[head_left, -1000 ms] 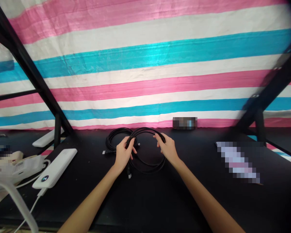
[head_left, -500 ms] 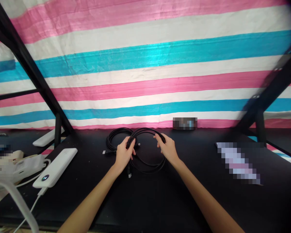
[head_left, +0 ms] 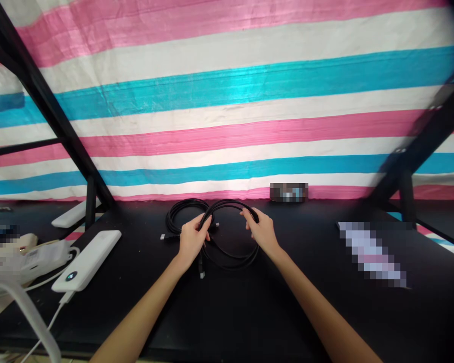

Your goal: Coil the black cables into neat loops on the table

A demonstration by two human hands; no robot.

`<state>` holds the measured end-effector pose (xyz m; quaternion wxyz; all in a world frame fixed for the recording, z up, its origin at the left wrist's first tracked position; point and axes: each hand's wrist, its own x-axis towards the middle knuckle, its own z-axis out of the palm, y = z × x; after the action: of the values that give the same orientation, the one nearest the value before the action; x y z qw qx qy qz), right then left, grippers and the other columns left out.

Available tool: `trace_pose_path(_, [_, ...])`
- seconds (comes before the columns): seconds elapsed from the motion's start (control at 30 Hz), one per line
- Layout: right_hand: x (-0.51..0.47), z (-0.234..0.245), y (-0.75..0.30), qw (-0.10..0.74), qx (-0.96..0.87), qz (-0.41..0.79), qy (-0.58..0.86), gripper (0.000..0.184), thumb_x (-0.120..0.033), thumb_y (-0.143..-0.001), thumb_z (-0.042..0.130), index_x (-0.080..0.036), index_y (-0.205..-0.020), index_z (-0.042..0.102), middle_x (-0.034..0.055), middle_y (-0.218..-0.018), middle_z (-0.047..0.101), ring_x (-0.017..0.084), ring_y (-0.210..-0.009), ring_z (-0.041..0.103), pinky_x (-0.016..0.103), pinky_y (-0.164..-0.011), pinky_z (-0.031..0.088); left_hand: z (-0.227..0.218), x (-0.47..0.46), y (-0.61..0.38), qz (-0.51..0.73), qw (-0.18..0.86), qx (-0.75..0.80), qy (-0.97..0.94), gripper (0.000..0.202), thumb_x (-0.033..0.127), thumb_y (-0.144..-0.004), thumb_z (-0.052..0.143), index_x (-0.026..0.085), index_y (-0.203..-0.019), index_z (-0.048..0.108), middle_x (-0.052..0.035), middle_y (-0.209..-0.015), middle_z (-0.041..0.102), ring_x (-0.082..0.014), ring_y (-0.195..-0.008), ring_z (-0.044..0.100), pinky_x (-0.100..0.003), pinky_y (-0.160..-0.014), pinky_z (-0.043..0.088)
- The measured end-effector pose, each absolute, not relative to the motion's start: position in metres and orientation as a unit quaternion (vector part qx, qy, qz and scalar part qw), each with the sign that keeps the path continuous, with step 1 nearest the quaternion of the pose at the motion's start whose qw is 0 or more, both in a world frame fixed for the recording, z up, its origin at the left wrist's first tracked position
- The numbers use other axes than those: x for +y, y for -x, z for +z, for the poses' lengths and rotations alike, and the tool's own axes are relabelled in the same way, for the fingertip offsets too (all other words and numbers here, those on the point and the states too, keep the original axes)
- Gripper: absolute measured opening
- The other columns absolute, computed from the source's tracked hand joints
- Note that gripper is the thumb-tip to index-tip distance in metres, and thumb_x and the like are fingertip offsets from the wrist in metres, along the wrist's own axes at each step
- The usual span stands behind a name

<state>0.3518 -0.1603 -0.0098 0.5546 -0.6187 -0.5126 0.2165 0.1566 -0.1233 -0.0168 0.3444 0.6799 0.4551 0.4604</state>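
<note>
A black cable [head_left: 230,202] looped into a coil is held between my two hands, its lower loops close to the black table. My left hand [head_left: 191,237] is closed around the left side of the coil, thumb on top. On the opposite side, my right hand [head_left: 263,229] pinches the loops between thumb and fingers. One connector [head_left: 202,275] with a pale metal tip hangs below my left hand. Just behind that hand lies a second coiled black cable [head_left: 174,212], partly covered by it, with a pale-tipped plug [head_left: 163,236] pointing left.
A white power bank [head_left: 93,259] with a white cord plugged in lies left on the black table [head_left: 227,317]. Past it are a white charger [head_left: 45,259] and another white slab [head_left: 70,216]. A blurred flat item [head_left: 373,254] lies right; a blurred small box [head_left: 288,192] stands at the back.
My left hand has shifted very slightly on the coil, and the hanging connector has swung a little. My right hand looks unchanged.
</note>
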Motion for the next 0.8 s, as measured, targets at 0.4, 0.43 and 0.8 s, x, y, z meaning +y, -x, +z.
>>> trace_pose_path(0.4, [-0.1605, -0.0102, -0.3516, 0.559, -0.513, 0.218, 0.614, 0.042, -0.054, -0.082, 0.048, -0.017, -0.08, 0.065, -0.0036, -0.047, 0.048, 0.008, -0.033, 0.042, 0.018, -0.031, 0.033, -0.0223, -0.1205, -0.1574, 0.45, 0.364, 0.448, -0.681, 0.049, 0.052, -0.082, 0.047, 0.019, -0.114, 0.064, 0.0056, -0.043, 0.051, -0.0096, -0.032, 0.046, -0.019, -0.036, 0.035])
trace_pose_path(0.43, [-0.1602, -0.0104, -0.3518, 0.558, -0.514, 0.218, 0.614, 0.042, -0.055, -0.082, 0.048, -0.017, -0.08, 0.065, -0.0036, -0.047, 0.048, 0.008, -0.033, 0.042, 0.018, -0.031, 0.033, -0.0217, -0.1208, -0.1574, 0.449, 0.361, 0.449, -0.683, 0.049, 0.052, -0.082, 0.047, 0.019, -0.114, 0.064, 0.0055, -0.042, 0.051, -0.0096, -0.032, 0.046, -0.019, -0.037, 0.035])
trace_pose_path(0.8, [-0.1594, -0.0145, -0.3515, 0.563, -0.53, 0.174, 0.609, 0.037, -0.051, -0.085, 0.047, -0.019, -0.094, 0.063, -0.0034, -0.049, 0.051, 0.012, -0.042, 0.052, 0.022, -0.046, 0.04, -0.0154, -0.1289, -0.159, 0.435, 0.345, 0.466, -0.688, 0.036, 0.051, -0.082, 0.046, 0.019, -0.088, 0.061, 0.0078, -0.038, 0.045, -0.0102, -0.03, 0.047, -0.019, -0.036, 0.034])
